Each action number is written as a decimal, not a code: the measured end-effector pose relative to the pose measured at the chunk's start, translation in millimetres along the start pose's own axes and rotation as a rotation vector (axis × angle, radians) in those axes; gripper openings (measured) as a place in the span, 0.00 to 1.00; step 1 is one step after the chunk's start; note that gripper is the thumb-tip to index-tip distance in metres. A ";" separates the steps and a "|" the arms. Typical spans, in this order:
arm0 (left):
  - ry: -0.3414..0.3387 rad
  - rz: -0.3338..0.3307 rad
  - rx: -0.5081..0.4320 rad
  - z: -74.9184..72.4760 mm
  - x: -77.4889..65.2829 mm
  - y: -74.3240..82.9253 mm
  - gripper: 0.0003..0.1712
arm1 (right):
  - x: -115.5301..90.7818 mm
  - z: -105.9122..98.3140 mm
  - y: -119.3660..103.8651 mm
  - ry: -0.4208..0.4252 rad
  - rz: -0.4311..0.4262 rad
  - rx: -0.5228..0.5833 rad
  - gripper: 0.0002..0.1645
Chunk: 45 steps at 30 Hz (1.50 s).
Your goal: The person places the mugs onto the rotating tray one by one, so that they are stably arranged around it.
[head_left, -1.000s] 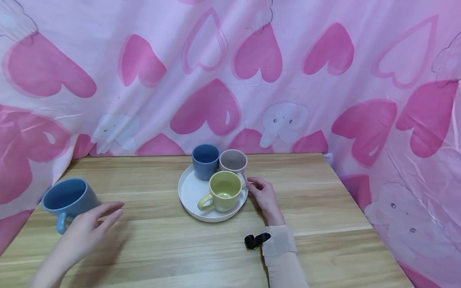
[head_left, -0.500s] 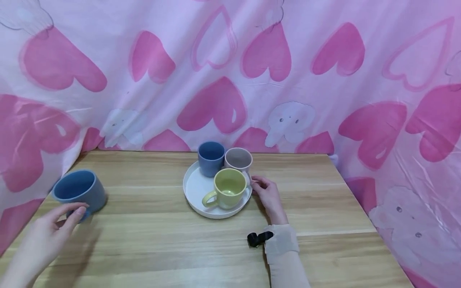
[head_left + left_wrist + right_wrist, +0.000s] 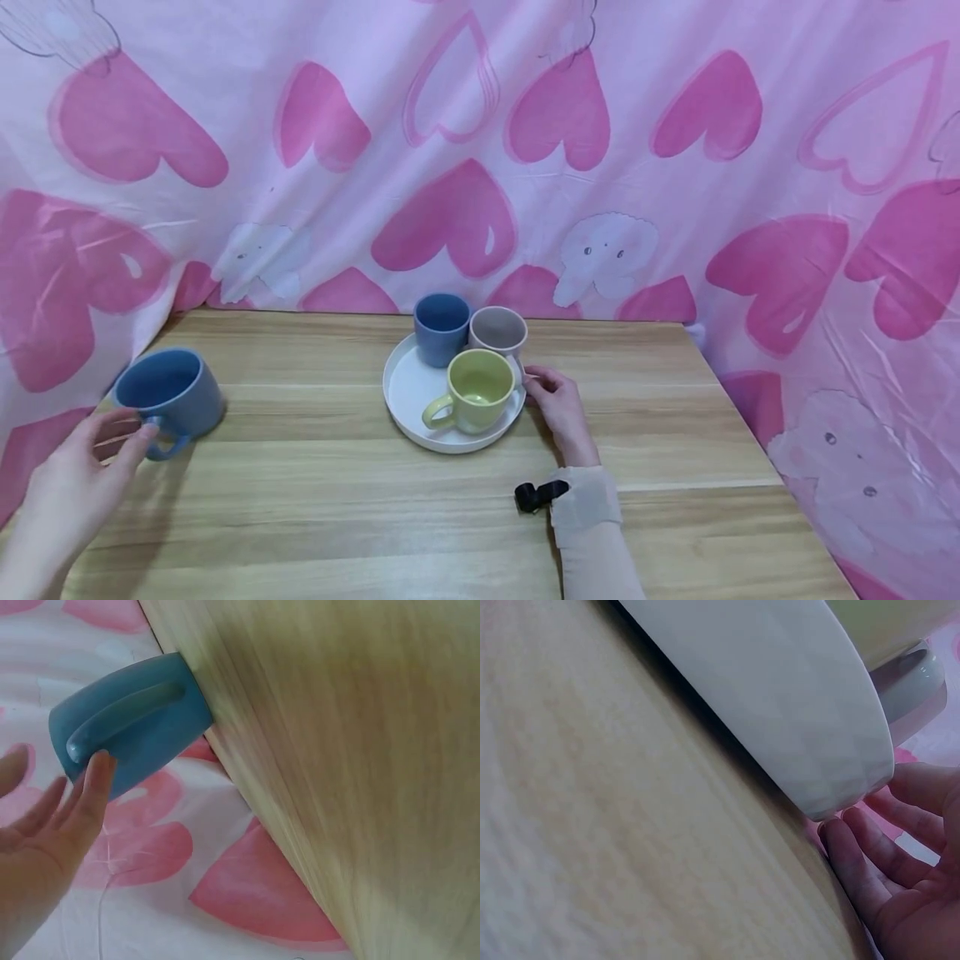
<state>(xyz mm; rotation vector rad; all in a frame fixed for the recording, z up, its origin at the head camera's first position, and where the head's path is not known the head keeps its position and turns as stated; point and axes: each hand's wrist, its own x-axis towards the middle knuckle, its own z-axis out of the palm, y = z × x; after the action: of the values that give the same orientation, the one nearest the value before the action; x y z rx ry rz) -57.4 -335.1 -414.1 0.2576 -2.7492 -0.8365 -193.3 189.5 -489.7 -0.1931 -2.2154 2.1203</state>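
Observation:
A blue mug (image 3: 191, 404) stands at the table's left side, its handle turned toward me. My left hand (image 3: 75, 479) is beside that handle, fingers loosely bent and spread; in the left wrist view a fingertip (image 3: 99, 769) is at the handle's end, though contact is hard to judge. A round white tray (image 3: 405, 387) bears a yellow mug (image 3: 480, 398), a pinkish-grey mug (image 3: 498, 327) and a darker blue cup (image 3: 442, 340). At the tray's right edge, my right hand (image 3: 561, 417) holds the rim, thumb above and fingertips low against the wall (image 3: 832, 787).
The wooden table (image 3: 330, 500) runs back to a pink heart-patterned curtain (image 3: 435, 225), which also hangs along both sides. A small black device (image 3: 540, 497) is strapped to my right wrist. In the left wrist view the blue mug is close to the table edge (image 3: 247, 799).
My left hand has moved left, from in front of the blue mug to beside its handle. My right hand stays at the tray's rim. The head view has shifted slightly.

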 end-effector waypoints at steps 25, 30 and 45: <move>-0.419 -0.180 -0.155 7.9 18.6 -12.5 0.37 | 1.3 -1.3 -0.3 -0.002 -0.005 -0.015 0.15; -0.371 -0.164 -0.130 8.0 18.0 -11.1 0.34 | 1.1 -0.3 -1.8 0.006 -0.002 -0.022 0.15; -0.163 -0.188 0.099 -4.7 19.0 -11.4 0.27 | 1.7 1.4 -0.1 0.012 -0.020 -0.023 0.15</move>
<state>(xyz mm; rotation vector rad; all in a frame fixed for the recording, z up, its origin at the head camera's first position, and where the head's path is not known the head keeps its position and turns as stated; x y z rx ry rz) -73.1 -351.5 -413.2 0.4945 -2.9583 -0.8000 -195.2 188.3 -489.7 -0.1835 -2.2267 2.0788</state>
